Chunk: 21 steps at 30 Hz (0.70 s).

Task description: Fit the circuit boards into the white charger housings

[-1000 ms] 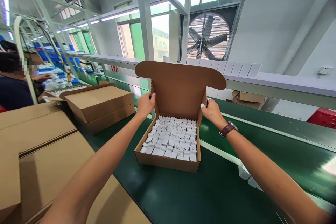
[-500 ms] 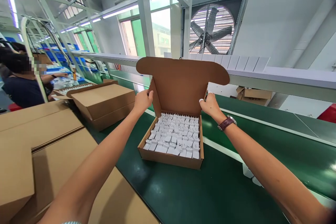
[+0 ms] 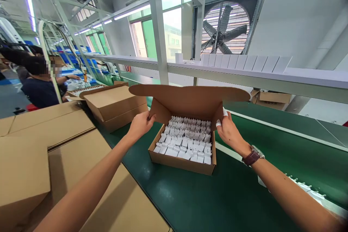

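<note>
A brown cardboard box (image 3: 182,165) stands on the green work surface, packed with rows of small white boxes (image 3: 187,141). Its lid (image 3: 190,98) leans forward over the contents, partly lowered, with the front flap spread wide. My left hand (image 3: 141,125) pinches the left side flap of the lid between thumb and fingers. At the other side, my right hand (image 3: 230,132) grips the right side flap; white covers wrap some of its fingertips, and a watch (image 3: 253,155) is on the wrist.
Closed cardboard boxes (image 3: 114,103) stand at the left, with larger cartons (image 3: 24,163) nearer me. White boxes (image 3: 244,62) line the shelf (image 3: 312,79) above the green belt (image 3: 293,130). More small white pieces (image 3: 307,188) lie beyond my right forearm. A co-worker (image 3: 43,87) sits far left.
The lid has tipped down toward me from nearly upright, both hands moving lower with it and slightly farther apart. The camera view has turned a little to the left.
</note>
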Each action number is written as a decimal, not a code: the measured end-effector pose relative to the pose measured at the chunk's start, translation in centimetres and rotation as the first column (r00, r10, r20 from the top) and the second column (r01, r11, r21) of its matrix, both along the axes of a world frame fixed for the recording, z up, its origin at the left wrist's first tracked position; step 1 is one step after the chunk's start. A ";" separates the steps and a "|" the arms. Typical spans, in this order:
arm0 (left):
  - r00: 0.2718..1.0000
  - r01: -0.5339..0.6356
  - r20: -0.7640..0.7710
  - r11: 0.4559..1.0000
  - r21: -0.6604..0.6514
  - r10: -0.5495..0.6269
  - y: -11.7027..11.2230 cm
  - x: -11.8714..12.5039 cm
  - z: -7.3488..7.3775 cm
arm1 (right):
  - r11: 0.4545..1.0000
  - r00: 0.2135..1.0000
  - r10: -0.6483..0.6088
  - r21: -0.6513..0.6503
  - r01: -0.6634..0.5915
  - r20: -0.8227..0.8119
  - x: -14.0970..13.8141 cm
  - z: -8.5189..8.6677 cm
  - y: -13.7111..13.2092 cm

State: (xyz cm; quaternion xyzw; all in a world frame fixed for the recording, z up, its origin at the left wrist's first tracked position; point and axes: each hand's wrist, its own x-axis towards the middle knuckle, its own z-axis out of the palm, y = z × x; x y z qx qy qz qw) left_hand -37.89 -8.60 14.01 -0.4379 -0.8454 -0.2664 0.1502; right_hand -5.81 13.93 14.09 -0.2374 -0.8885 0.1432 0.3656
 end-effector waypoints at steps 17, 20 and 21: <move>0.999 -0.030 -0.016 1.000 0.001 0.030 1.8 -1.2 1.7 | 0.997 0.996 -0.021 0.074 0.015 0.082 -1.1 3.6 3.3; 0.999 -0.025 -0.024 0.999 0.025 0.026 2.1 -1.3 2.0 | 0.998 0.994 -0.040 0.062 0.034 0.100 -1.6 4.6 3.5; 0.999 -0.023 -0.023 0.999 0.030 0.023 2.2 -1.4 2.1 | 0.997 0.993 -0.052 0.053 0.047 0.107 -1.7 4.8 3.6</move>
